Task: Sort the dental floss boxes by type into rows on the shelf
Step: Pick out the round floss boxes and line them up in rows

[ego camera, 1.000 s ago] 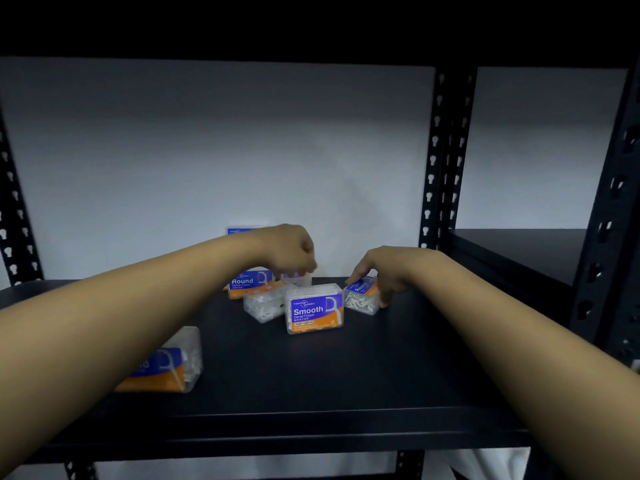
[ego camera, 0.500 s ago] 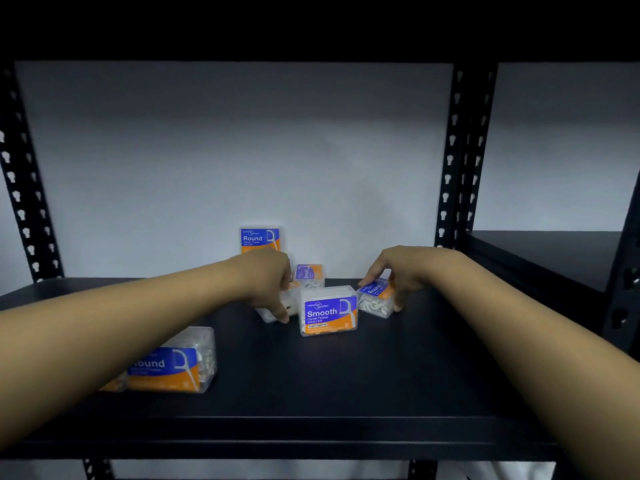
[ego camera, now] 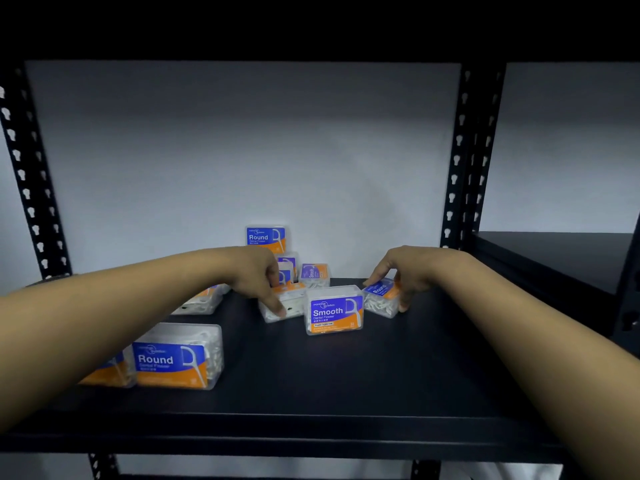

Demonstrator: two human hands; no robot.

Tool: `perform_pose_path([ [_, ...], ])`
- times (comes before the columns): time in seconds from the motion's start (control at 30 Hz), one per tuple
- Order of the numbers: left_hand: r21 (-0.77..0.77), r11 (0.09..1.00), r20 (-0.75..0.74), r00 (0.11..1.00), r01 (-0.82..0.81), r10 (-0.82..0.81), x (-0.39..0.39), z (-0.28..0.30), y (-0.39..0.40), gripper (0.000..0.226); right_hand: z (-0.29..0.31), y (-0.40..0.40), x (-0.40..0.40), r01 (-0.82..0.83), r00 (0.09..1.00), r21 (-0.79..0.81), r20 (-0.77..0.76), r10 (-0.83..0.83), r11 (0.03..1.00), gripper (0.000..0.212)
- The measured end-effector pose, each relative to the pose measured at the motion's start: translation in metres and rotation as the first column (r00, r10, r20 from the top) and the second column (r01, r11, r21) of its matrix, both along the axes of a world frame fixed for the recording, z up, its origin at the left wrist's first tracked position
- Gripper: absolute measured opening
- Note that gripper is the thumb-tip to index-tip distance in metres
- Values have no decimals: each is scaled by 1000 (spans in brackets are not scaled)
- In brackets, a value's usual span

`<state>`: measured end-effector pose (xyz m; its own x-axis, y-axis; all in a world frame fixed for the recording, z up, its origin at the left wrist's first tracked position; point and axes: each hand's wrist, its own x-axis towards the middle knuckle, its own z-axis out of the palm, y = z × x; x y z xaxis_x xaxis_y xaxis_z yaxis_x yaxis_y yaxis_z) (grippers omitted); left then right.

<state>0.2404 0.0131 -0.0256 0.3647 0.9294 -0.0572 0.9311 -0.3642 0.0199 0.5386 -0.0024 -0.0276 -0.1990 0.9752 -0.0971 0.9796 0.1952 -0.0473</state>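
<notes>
Several clear dental floss boxes with blue and orange labels lie on the black shelf. An upright "Smooth" box stands in the middle. My left hand grips a flat-lying box just left of it. My right hand holds a tilted "Round" box to the right of it. A "Round" box stands at the front left, with another box partly hidden beside it. A "Round" box sits on top of a stack at the back, next to a "Smooth" box.
Black perforated uprights frame the shelf, one more at the left. A grey wall closes the back. A second black shelf adjoins at the right. Another floss box lies under my left forearm.
The view has shifted, showing more of the left boxes. My left hand has settled its fingers on the flat box. My right hand keeps its hold on the tilted Round box.
</notes>
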Motion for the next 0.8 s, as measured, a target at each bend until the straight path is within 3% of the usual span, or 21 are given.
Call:
perform_pose_path([
  [0.17, -20, 1000, -48, 999, 2, -3, 3, -2, -7, 70, -1, 1, 1, 3, 1000, 2, -19, -3, 1000, 77],
  [0.47, -63, 989, -46, 989, 136, -139, 7, 16, -8, 36, -1, 2, 0, 7, 1000, 3, -10, -7, 1000, 79],
  [0.7, 69, 991, 66, 991, 115, -120, 18, 9, -19, 33, 1, 0, -1, 0, 1000, -6, -19, 0, 1000, 76],
  [0.8, -25, 992, -25, 991, 127, -128, 32, 0, -25, 43, 0, -1, 0, 0, 1000, -3, -21, 0, 1000, 76],
])
